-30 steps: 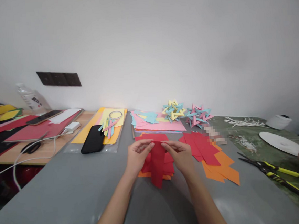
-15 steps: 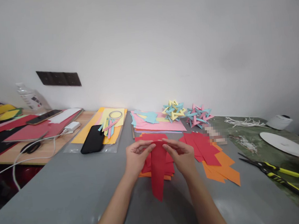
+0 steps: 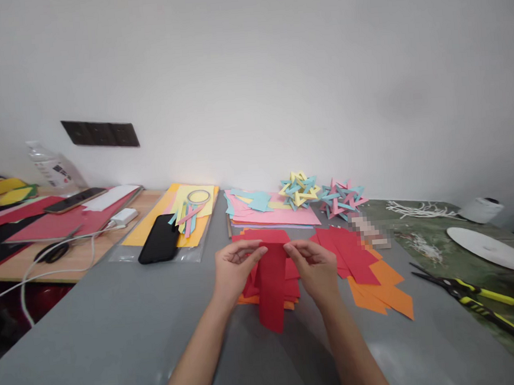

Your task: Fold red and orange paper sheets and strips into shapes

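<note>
Grey table [image 3: 116, 322] wide, free in front. Red strip [image 3: 272, 286] hangs over red pile [image 3: 291, 285], mid-table. Left hand [image 3: 234, 271], right hand [image 3: 316, 268] pinch strip top corners; better keep edges aligned, grip light. Orange pieces [image 3: 380, 292], phone [image 3: 159, 239], scissors [image 3: 474, 300] apart, not blocking.

hands at the red strip: 2, left [image 3: 234, 271] and right [image 3: 316, 268]
paper stars: 2 [image 3: 299, 190] [image 3: 341, 197]
phones: 2 [image 3: 159, 240] [image 3: 76, 200]
scissors: 2 pairs [image 3: 479, 302] [image 3: 52, 252]
white plate: 1 [image 3: 484, 247]
</note>
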Demonstrator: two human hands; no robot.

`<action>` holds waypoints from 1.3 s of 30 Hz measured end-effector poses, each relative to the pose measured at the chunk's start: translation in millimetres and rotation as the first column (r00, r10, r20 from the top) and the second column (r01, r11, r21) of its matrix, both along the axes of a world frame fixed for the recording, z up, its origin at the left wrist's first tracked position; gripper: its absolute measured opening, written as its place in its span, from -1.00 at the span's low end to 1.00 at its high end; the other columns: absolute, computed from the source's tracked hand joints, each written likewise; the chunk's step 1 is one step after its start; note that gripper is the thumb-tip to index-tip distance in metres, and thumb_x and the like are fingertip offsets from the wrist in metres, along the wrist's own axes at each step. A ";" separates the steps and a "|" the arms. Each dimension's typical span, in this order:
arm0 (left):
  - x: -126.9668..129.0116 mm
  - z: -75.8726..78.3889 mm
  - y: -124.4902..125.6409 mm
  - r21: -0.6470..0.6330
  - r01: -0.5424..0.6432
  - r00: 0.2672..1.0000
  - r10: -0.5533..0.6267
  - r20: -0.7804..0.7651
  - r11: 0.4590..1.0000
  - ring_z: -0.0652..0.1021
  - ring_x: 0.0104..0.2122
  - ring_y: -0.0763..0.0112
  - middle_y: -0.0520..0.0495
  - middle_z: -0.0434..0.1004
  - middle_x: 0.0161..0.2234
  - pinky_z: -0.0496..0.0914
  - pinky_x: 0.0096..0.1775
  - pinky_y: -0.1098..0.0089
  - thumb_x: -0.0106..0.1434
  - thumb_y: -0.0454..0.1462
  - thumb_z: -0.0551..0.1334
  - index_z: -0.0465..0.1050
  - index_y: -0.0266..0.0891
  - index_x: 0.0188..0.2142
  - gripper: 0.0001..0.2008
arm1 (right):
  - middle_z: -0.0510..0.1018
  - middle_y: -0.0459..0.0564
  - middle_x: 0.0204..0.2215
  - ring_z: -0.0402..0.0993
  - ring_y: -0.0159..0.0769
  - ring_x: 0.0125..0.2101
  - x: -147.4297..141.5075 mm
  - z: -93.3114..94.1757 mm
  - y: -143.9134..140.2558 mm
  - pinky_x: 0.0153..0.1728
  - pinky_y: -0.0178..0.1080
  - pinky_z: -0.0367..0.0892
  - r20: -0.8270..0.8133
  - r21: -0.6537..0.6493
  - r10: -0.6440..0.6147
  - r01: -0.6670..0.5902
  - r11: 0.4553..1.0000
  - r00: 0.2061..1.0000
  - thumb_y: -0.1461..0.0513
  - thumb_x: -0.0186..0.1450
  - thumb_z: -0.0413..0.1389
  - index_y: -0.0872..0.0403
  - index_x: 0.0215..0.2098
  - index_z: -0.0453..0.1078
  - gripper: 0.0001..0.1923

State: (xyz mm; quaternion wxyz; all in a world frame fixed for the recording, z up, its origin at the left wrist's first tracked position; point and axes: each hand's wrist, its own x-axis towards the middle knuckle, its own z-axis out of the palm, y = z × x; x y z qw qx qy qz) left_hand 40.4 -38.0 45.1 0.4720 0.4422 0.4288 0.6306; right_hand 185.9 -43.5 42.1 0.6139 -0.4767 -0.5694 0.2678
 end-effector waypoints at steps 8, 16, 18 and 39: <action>0.4 3.2 -0.5 -0.019 0.009 1.000 -0.009 0.019 1.000 0.53 -0.44 0.40 -0.04 0.54 -0.50 0.43 -0.37 0.45 -0.16 -0.27 0.34 0.48 -0.30 -0.48 -0.81 | 0.54 -0.06 -0.51 0.47 -0.29 -0.44 -1.6 1.2 -2.6 -0.41 -0.28 0.38 0.017 0.060 0.007 -0.008 0.998 1.000 0.20 0.09 0.10 0.03 -0.47 0.41 -0.92; 0.4 -2.4 1.2 0.045 -0.004 1.000 0.005 -0.011 0.999 0.53 -0.42 0.40 -0.05 0.54 -0.47 0.44 -0.34 0.44 -0.09 -0.25 0.30 0.47 -0.31 -0.47 -0.83 | 0.55 -0.06 -0.50 0.48 -0.28 -0.43 -3.0 -1.8 -0.7 -0.37 -0.26 0.39 -0.007 0.063 -0.004 0.004 0.998 1.000 0.21 0.07 0.12 0.04 -0.47 0.42 -0.92; 0.3 -2.8 0.6 0.063 -0.016 1.000 0.017 -0.017 0.998 0.53 -0.42 0.41 -0.04 0.54 -0.47 0.43 -0.32 0.45 -0.08 -0.26 0.30 0.46 -0.30 -0.48 -0.85 | 0.55 -0.06 -0.51 0.48 -0.28 -0.44 -2.9 -2.3 -0.3 -0.38 -0.26 0.40 -0.014 0.073 -0.008 0.009 0.997 1.000 0.21 0.06 0.13 0.05 -0.48 0.43 -0.92; -1.8 -2.9 1.0 0.102 0.026 0.999 -0.022 -0.042 0.994 0.51 -0.44 0.48 0.01 0.51 -0.49 0.41 -0.36 0.54 -0.11 -0.32 0.32 0.47 -0.27 -0.48 -0.87 | 0.55 -0.07 -0.44 0.49 -0.30 -0.40 -0.9 2.3 -4.1 -0.38 -0.29 0.40 0.027 0.093 0.057 -0.060 0.994 0.998 0.25 0.05 0.15 0.01 -0.34 0.42 -0.83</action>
